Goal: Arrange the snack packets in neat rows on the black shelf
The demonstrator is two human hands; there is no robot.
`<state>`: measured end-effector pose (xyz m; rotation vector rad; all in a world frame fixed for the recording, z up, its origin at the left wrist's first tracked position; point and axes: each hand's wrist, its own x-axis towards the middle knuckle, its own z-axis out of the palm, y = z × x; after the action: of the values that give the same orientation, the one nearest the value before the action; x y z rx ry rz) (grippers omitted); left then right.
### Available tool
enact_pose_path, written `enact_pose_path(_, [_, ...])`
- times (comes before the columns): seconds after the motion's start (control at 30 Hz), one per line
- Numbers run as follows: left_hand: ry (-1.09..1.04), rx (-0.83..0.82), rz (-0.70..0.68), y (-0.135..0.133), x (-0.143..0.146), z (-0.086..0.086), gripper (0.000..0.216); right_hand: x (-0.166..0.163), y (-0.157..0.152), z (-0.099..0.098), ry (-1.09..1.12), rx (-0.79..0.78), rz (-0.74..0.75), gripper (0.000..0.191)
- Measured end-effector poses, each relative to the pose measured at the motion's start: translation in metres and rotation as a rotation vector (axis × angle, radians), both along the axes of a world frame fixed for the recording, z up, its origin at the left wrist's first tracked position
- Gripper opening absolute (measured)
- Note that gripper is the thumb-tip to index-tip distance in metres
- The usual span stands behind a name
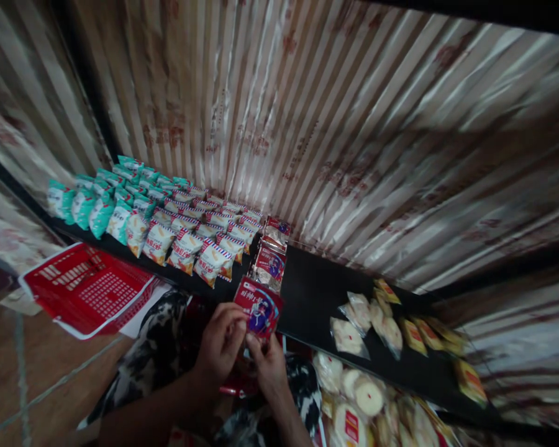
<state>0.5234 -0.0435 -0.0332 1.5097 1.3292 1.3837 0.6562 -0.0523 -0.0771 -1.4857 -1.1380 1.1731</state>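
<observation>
Both hands hold one red snack packet [259,310] with a blue-and-white picture, just in front of the black shelf [317,292]. My left hand [221,344] pinches its lower left edge. My right hand [268,363] grips its bottom edge from below. A short row of the same red packets [271,264] stands on the shelf just behind it.
Rows of teal packets [97,205] and white-and-orange packets [190,242] fill the shelf's left part. Clear-wrapped round cakes [361,316] and yellow packets [419,335] lie at the right. A red basket [86,285] sits on the floor at left. More wrapped cakes [358,397] sit below.
</observation>
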Motion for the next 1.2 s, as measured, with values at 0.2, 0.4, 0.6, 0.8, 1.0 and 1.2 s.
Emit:
enact_pose_path(0.2, [0.073,-0.144,-0.022,0.014,0.007,-0.019,0.036,0.023,0.034,0.024,0.234,-0.025,-0.064,0.045])
enact_pose_path(0.4, [-0.078,-0.264,-0.097,0.031,0.027,-0.027,0.041,0.036,0.047,0.021,0.175,0.01,-0.136,0.049])
enact_pose_path(0.6, [0.027,-0.143,-0.045,0.061,0.051,-0.024,0.041,0.054,0.075,0.018,-0.158,0.086,-0.337,0.053])
enact_pose_path(0.8, [0.179,-0.076,0.004,0.118,0.072,-0.008,0.039,0.064,0.143,0.022,-0.203,0.22,-0.35,0.06])
enact_pose_path(1.0, [0.329,-0.104,0.058,0.174,0.082,-0.002,0.042,0.069,0.207,0.021,-0.352,0.247,-0.323,0.064])
enact_pose_path(1.2, [0.491,-0.143,0.077,0.199,0.087,-0.01,0.039,0.071,0.239,0.007,-0.649,0.317,-0.269,0.049])
